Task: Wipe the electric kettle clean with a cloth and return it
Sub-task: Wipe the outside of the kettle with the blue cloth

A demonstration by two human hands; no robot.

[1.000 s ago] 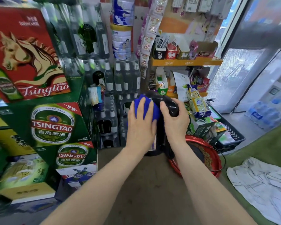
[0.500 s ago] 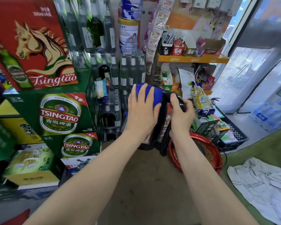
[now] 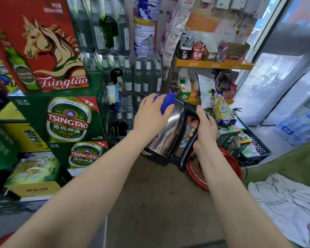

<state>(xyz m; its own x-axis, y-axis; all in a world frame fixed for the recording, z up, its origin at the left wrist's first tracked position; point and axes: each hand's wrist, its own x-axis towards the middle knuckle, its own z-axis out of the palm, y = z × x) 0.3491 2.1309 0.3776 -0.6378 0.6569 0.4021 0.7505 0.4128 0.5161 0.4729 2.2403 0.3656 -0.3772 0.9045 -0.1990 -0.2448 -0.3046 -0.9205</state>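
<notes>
A stainless-steel electric kettle (image 3: pixel 168 135) with a black base and black handle hangs in the air in front of me, tilted with its top leaning away to the right. My right hand (image 3: pixel 203 129) grips the black handle. My left hand (image 3: pixel 150 116) presses a blue cloth (image 3: pixel 166 102) against the upper steel side near the rim. The kettle's lid and spout are hidden behind my left hand and the cloth.
Stacked beer cartons (image 3: pixel 68 119) fill the left. Shrink-wrapped bottles (image 3: pixel 141 77) stand behind the kettle. A red round tray (image 3: pixel 200 178) with a black cord lies on the floor under my right wrist. A black crate (image 3: pixel 254 153) of goods, orange shelves (image 3: pixel 213 64) and a white cloth (image 3: pixel 283 199) are at right.
The kettle has tipped from upright to tilted, baring its steel side. My left hand with the blue cloth slid from the top onto the upper side. The view drifted left.
</notes>
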